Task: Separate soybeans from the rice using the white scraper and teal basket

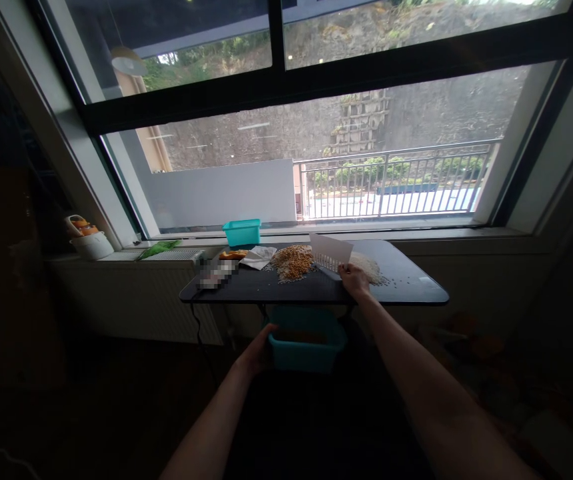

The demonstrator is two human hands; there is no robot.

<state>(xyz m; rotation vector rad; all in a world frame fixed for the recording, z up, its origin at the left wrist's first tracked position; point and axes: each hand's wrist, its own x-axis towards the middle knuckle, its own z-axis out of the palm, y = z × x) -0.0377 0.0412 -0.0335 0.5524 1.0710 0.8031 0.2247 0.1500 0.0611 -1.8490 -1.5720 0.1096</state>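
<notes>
My right hand (355, 281) is closed on the near edge of a white sheet with a row of slots (331, 251), held tilted over the table. To the left of the sheet lies a pile of yellow-orange kernels (292, 262), with pale grains around its base. A pile of white grains (368, 268) spreads to its right, partly behind my hand. Below the table's front edge, my left hand (261, 347) grips the left side of a teal plastic bin (309, 360). Something brownish shows inside the bin, too dark to make out.
The dark folding table (406, 283) stands against the window sill. At its back left are a small teal bin (243, 233), crumpled white paper (259, 257) and a yellow-orange item (232, 255). A white bucket (91, 245) and a green object (159, 249) sit above the radiator (131, 293).
</notes>
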